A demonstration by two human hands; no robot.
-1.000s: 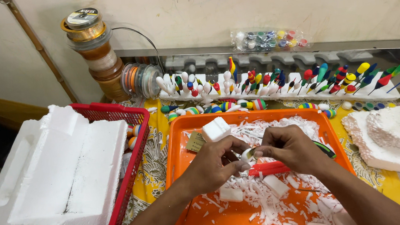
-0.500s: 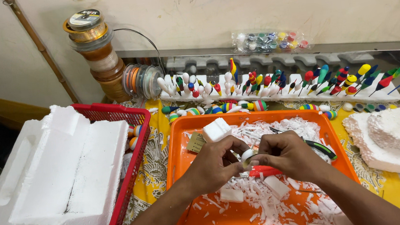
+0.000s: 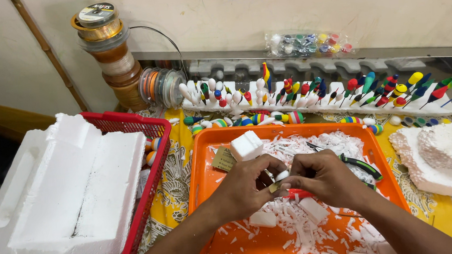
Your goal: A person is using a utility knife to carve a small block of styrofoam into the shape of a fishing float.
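A small white foam piece point(image 3: 281, 175) was pinched between the left hand point(image 3: 248, 184) and right hand point(image 3: 323, 177), pressed together over one orange tray point(image 3: 211, 210) of shavings; one red basket point(image 3: 152, 129) was seen alongside.

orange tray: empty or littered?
Littered. The orange tray is strewn with white foam shavings and small foam blocks, with bare orange showing only in patches.

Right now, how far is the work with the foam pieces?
Done: many painted floats stand in the foam rack. In hand: both hands, left hand and right hand, hold one small white foam piece over the orange tray. Left: foam cube and large foam slabs uncut.
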